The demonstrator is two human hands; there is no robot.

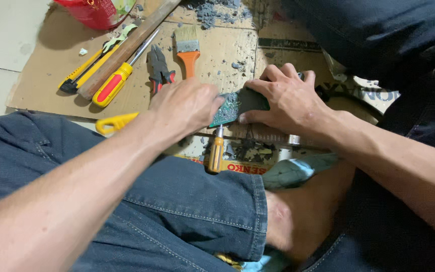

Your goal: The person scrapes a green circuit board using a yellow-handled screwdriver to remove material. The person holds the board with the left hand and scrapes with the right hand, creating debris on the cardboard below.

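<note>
head cam: left hand and right hand both have fingers clamped on a green circuit board, small yellow-handled screwdriver lying just below.

Two screwdrivers, one paintbrush
</note>
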